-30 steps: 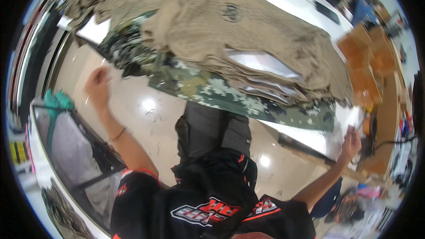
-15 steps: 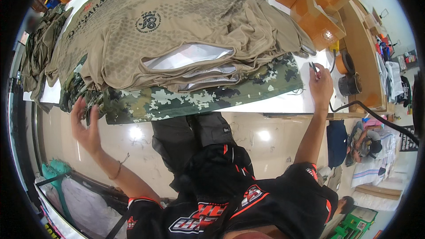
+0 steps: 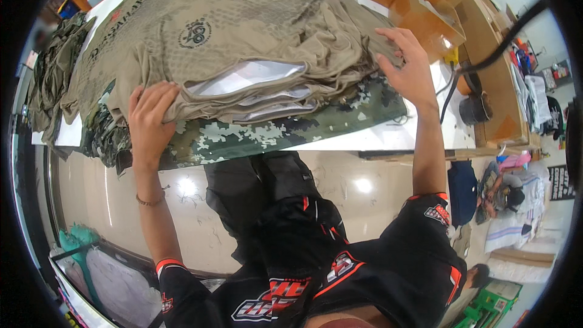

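Note:
A pile of khaki shirts (image 3: 255, 30) with a dark honeycomb pattern and a round chest print lies on the white table. Their openings face me and show white lining. My left hand (image 3: 152, 115) grips the near left edge of the pile, thumb underneath and fingers on top. Over the far right part of the pile, beside a sleeve, my right hand (image 3: 410, 67) is spread with nothing visible in it. Under the shirts, a green camouflage garment (image 3: 243, 140) sticks out along the table's front edge.
Open cardboard boxes (image 3: 425, 12) stand at the back right, near rolls of dark tape (image 3: 475, 108). A black cable (image 3: 504, 45) arches over the table's right side. Crumpled camouflage clothes (image 3: 57, 73) lie at the far left. Another person (image 3: 504, 191) sits low at the right.
My left hand has come in from the left and taken hold of the shirts' edge. My right hand has moved left and away; the small cutting tool it held is out of sight.

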Tool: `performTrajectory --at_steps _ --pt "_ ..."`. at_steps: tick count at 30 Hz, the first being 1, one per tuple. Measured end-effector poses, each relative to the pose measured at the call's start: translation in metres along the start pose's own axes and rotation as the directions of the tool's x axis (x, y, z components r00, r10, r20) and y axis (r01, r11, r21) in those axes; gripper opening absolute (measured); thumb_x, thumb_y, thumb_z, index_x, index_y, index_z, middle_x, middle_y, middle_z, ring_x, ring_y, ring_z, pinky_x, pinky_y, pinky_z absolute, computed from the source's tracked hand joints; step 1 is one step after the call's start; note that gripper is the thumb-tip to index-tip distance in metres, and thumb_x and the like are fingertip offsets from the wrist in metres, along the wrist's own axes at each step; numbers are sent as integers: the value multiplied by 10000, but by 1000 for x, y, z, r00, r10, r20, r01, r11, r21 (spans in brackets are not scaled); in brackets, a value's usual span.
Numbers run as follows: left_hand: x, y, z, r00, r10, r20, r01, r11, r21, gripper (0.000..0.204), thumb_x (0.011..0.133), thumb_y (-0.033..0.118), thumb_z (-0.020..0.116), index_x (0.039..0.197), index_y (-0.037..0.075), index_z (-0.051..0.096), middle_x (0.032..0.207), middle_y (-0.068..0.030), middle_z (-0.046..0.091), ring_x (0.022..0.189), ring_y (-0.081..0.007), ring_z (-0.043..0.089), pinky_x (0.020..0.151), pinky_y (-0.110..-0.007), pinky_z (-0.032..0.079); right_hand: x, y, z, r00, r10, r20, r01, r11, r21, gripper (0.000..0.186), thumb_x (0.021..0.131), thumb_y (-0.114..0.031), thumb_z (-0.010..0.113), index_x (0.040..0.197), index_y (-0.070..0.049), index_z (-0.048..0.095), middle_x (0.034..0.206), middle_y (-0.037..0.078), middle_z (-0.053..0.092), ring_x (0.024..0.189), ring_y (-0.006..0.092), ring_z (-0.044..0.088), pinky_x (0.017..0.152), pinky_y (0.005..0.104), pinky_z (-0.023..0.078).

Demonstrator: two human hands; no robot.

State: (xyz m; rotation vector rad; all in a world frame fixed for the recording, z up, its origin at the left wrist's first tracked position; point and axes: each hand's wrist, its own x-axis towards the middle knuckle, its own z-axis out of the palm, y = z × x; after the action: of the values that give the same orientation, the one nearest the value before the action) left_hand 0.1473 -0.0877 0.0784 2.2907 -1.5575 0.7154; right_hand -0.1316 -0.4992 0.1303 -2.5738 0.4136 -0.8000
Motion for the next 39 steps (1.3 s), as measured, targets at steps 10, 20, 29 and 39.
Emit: performTrajectory --at_steps 10,20,29,39 --pt "63 -4 -56 996 15 84 49 713 -699 500 728 267 817 1177 51 776 797 -54 676 772 -195 622 829 -343 485 110 37 33 980 196 34 -199 970 139 504 945 -487 726 1136 -23 769 991 128 774 873 211 722 837 342 550" --pt "136 -178 83 822 -538 188 570 786 -241 528 926 440 752 1243 18 737 1160 -183 757 1110 -299 711 955 -412 546 218 143 113 918 348 189 -287 914 -289 803 864 -552 740 1361 68 624 1360 297 651 1294 390 619 1111 425 464" --pt "155 -185 67 439 -654 616 886 431 -174 618 742 360 924 1180 -47 763 1309 -217 703 1254 -360 636 1056 -429 494 217 146 96 795 416 441 -498 863 84 220 773 -163 725 876 31 740 865 110 710 783 201 631 669 365 491" --pt "166 -198 16 864 -494 104 504 853 -138 281 783 150 808 982 49 637 1066 -160 749 996 -295 700 883 -426 539 235 134 19 970 243 4 -229 911 342 38 791 -97 683 819 -71 684 747 -5 587 711 128 530 653 340 431"
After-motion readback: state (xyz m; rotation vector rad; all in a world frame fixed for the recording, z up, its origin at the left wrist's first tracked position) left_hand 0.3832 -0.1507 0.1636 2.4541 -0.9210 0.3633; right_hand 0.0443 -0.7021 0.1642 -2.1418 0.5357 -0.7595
